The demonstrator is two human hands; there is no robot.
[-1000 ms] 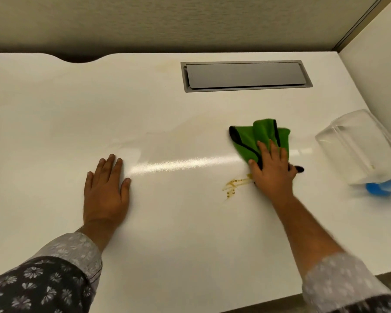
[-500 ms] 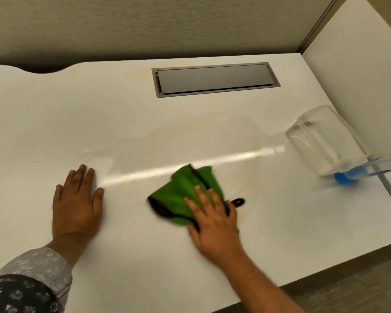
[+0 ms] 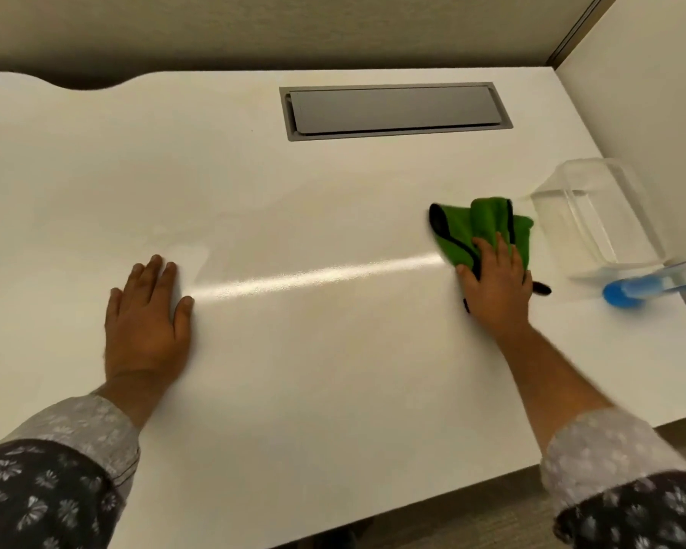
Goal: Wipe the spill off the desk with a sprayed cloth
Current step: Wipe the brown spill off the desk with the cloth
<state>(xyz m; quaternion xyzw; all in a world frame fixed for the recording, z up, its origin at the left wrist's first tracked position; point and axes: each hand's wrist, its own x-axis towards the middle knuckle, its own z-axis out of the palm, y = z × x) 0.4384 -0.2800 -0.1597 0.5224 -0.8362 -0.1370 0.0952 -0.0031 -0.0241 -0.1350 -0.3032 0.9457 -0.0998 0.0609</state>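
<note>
A green cloth with black trim lies bunched on the white desk at the right. My right hand presses flat on its near edge, fingers spread over the fabric. My left hand rests palm down on the bare desk at the left, holding nothing. A clear spray bottle lies on its side just right of the cloth, its blue nozzle pointing toward me. No brown spill shows on the desk surface; a faint damp sheen crosses the middle.
A grey recessed cable hatch sits at the back of the desk. A white partition panel stands along the right side. The desk's front edge runs diagonally at lower right, with carpet beyond.
My right hand swept the cloth left over the brown spill, then back right beside the bottle. The spill is no longer visible. My left hand stayed flat on the desk.
</note>
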